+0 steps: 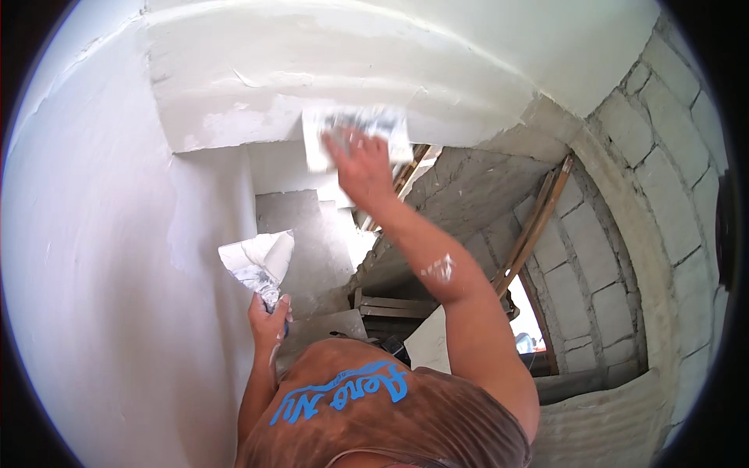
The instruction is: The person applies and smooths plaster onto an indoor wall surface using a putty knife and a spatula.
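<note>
My right hand [363, 168] is raised and closed on a flat rectangular plastering trowel [386, 125], its face smeared with white plaster. The trowel lies against the lower edge of a plastered beam [265, 78]; hand and trowel are slightly blurred. Lower on the left, my left hand [269, 324] grips the handle of a wide putty knife [261, 257]. White plaster coats the knife's flared blade, which points upward near the left wall. A white smear of plaster marks my right forearm.
A smooth plastered wall [101, 257] rises close on the left. Bare block wall [671, 148] curves along the right. Wooden planks [534, 222] lean upright beside an opening at right. Behind and below the beam are rough grey concrete [468, 195] and stacked timber [394, 306].
</note>
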